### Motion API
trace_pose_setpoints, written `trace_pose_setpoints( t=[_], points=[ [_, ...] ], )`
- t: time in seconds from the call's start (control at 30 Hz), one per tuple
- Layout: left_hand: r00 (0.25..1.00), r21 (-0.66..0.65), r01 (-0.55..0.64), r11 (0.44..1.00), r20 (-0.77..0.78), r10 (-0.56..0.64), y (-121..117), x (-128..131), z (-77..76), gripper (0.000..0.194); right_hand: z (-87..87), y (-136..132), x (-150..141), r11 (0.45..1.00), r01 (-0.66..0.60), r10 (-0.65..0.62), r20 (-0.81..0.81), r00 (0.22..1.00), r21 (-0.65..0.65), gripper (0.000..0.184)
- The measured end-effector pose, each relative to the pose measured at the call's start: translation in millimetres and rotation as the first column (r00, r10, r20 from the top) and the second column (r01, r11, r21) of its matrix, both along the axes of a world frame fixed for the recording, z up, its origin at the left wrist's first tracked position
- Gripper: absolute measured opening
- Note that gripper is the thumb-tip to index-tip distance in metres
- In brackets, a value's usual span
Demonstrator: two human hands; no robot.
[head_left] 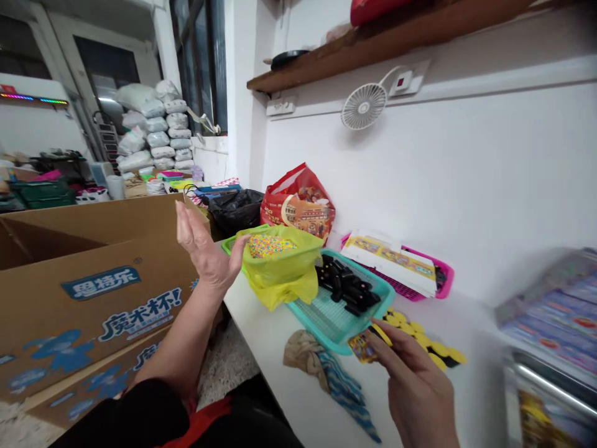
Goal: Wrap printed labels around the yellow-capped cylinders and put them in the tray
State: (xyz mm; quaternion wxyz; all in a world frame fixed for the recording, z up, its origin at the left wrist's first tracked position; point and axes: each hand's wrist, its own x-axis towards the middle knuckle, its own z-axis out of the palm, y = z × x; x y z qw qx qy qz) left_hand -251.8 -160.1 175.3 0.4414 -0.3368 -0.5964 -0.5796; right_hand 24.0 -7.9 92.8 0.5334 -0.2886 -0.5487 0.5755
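My left hand (205, 252) is raised beside the yellow bag-lined basket (284, 274), fingers stretched upward and thumb apart, with nothing in it. Small multicoloured beads (270, 246) fill that basket. Low on the right, my right hand (417, 379) pinches a small printed card (362, 348) between thumb and fingers. A bit of yellow and black shows behind the card; I cannot make out what it belongs to. Just beyond this hand is a turquoise basket (303, 311) with several black pieces (347, 286) in it. Yellow-topped black pieces (441, 351) lie on the table beside the fingers.
A large cardboard box (163, 267) stands left of the white table (321, 414). A crumpled cloth (326, 367) lies near the table's front edge. Behind are a red bag (303, 208) and a pink basket (445, 280). A small fan (364, 107) hangs on the wall.
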Motion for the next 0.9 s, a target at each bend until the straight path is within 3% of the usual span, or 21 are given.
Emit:
trace_pose_setpoints(
  t=[0.07,0.17,0.23,0.33,0.4,0.5,0.57,0.63,0.7,0.77,0.9],
  points=[
    [0.997,-0.026,-0.071,0.997,-0.045,0.070,-1,-4,2.3,0.108,-0.9,0,-1,1.000,0.001,-0.001,0.011,1.000,0.005,0.040],
    [0.996,-0.019,-0.057,0.998,-0.066,0.056,-2,-3,0.0,0.099,-3.5,0,-2,1.000,-0.006,0.006,0.001,1.000,0.001,0.040],
    [0.998,-0.049,0.039,0.998,-0.050,-0.041,-2,2,-8.3,0.080,-5.1,0,-2,1.000,-0.007,0.007,-0.012,1.000,0.006,0.040],
    [0.954,-0.085,0.299,0.950,0.065,-0.294,3,15,-26.9,0.034,-5.2,0,1,1.000,-0.007,0.007,-0.028,1.000,0.015,0.037],
    [0.844,0.005,0.501,0.866,0.219,-0.489,9,25,-36.1,0.016,-2.9,1,4,1.000,0.014,-0.013,-0.041,0.999,0.021,0.036],
    [0.493,0.304,0.720,0.624,0.409,-0.768,20,36,-37.1,0.014,3.0,5,9,0.998,0.062,-0.060,-0.058,0.997,0.031,0.035],
    [0.261,0.475,0.751,0.459,0.425,-0.867,27,37,-31.5,0.026,6.7,6,11,0.996,0.076,-0.074,-0.070,0.995,0.035,0.035],
    [0.116,0.561,0.749,0.352,0.413,-0.903,31,34,-25.6,0.037,8.9,7,11,0.995,0.085,-0.082,-0.079,0.994,0.041,0.035],
    [-0.004,0.600,0.751,0.275,0.421,-0.907,30,32,-22.9,0.047,10.0,6,10,0.995,0.090,-0.086,-0.078,0.993,0.045,0.035],
    [-0.082,0.599,0.766,0.234,0.451,-0.889,27,37,-25.0,0.051,11.0,4,12,0.993,0.103,-0.099,-0.083,0.992,0.051,0.034],
    [-0.101,0.479,0.846,0.236,0.578,-0.810,27,60,-43.0,0.025,13.7,6,19,0.980,0.178,-0.168,-0.111,0.979,0.084,0.033]
  ],
)
